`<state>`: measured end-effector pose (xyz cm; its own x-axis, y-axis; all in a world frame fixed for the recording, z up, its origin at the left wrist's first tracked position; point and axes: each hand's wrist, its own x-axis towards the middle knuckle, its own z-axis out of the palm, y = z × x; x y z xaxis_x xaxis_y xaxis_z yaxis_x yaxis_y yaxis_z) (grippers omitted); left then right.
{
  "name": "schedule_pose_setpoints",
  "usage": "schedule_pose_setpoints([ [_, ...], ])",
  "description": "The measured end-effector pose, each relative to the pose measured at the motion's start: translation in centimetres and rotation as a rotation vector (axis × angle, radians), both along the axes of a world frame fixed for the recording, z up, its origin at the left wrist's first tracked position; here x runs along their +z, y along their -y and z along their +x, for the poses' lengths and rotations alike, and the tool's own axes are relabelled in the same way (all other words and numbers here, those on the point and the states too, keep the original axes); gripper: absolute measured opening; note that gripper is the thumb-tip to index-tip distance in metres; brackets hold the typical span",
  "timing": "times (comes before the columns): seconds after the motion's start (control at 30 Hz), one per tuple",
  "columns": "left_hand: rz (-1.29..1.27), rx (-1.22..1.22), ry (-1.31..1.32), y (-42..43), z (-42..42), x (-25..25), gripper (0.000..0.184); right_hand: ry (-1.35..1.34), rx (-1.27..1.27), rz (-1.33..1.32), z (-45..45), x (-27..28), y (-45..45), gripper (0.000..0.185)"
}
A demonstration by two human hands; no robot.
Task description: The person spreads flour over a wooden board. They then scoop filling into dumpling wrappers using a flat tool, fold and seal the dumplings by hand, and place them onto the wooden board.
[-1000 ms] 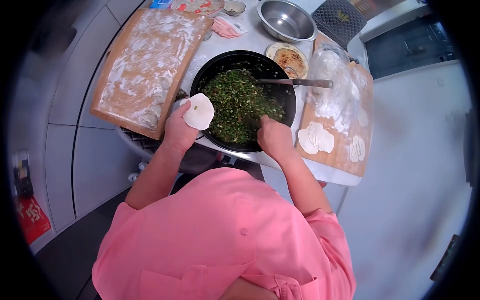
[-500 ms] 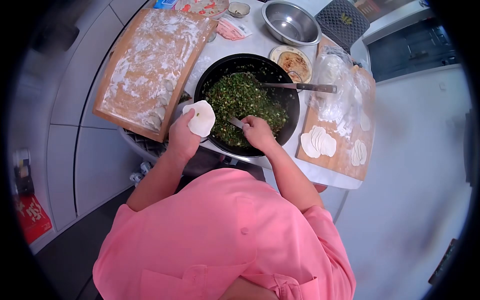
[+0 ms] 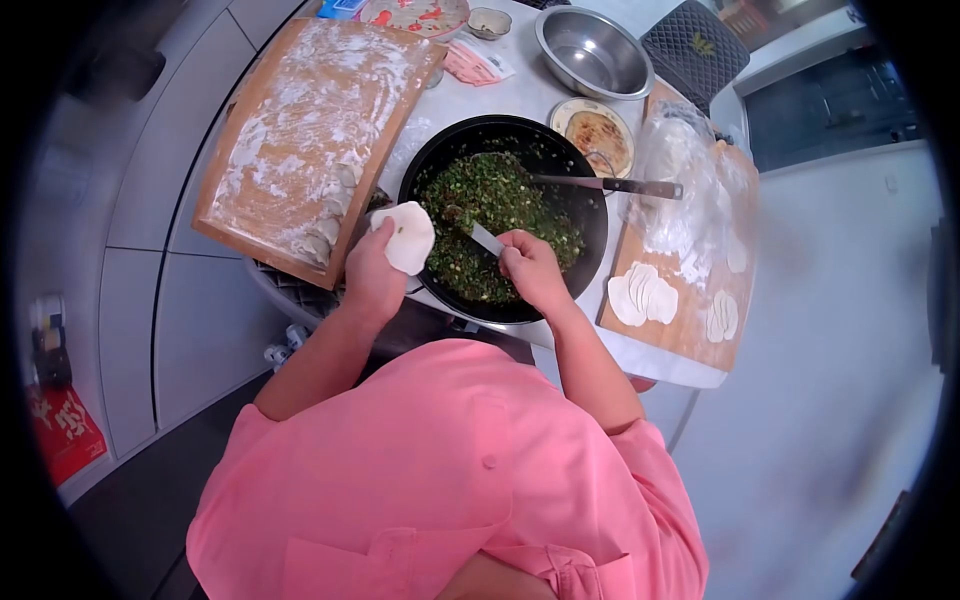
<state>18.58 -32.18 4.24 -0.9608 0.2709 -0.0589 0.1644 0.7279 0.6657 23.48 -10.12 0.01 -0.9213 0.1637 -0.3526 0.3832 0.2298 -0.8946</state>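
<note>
My left hand (image 3: 374, 275) is closed on the edge of a round white dumpling wrapper (image 3: 408, 240), which has a small green speck of filling on it. It is held beside the left rim of a large black pan (image 3: 590, 235). Inside the pan lies chopped green filling (image 3: 490, 190). My right hand (image 3: 532, 270) grips the flat handle of a metal spoon (image 3: 487, 239) over the pan. A clump of filling covers the spoon's far end, close to the wrapper. A second utensil with a dark handle (image 3: 645, 187) rests across the pan's right rim.
At left is a floured wooden board (image 3: 290, 130) with several dumplings (image 3: 325, 235) along its edge. On the right board (image 3: 640, 335) lie stacked wrappers (image 3: 655, 300) and a plastic bag (image 3: 675, 150). Behind stand a steel bowl (image 3: 590, 55) and a plate with a browned flatbread (image 3: 597, 135).
The spoon has come up out of the filling with a clump on its end. My left hand still holds the wrapper, and the whole view has shifted slightly.
</note>
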Motion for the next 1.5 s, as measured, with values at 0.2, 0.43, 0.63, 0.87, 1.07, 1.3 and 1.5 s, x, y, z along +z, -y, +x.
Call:
schedule_pose_setpoints([
  [0.2,1.404,0.135,0.913,-4.4,-1.3,-2.8,0.034,-0.295,0.073,0.467,1.4,5.0,1.2,0.026],
  [0.43,1.592,0.124,0.992,-5.5,-2.8,-2.4,0.035,-0.574,0.283,1.025,3.1,5.9,2.3,0.043],
  [0.63,0.384,0.174,0.194,-4.0,-3.2,3.1,0.030,-0.462,0.272,1.008,4.0,5.8,0.7,0.037],
  [0.87,0.587,0.221,0.223,-2.2,-3.2,0.1,0.041,-0.167,0.162,0.825,0.6,0.0,0.2,0.022],
  [1.07,0.273,0.128,0.154,-1.8,-0.8,2.9,0.026,0.001,-0.045,0.094,-1.4,-3.2,1.0,0.024],
  [1.3,0.530,0.077,0.386,-2.2,0.3,2.4,0.029,0.058,-0.097,-0.150,0.1,-1.2,-0.1,0.022],
  [1.5,1.325,0.054,0.690,-4.3,-0.5,-4.0,0.033,-0.079,-0.098,-0.012,1.7,2.6,-0.1,0.024],
])
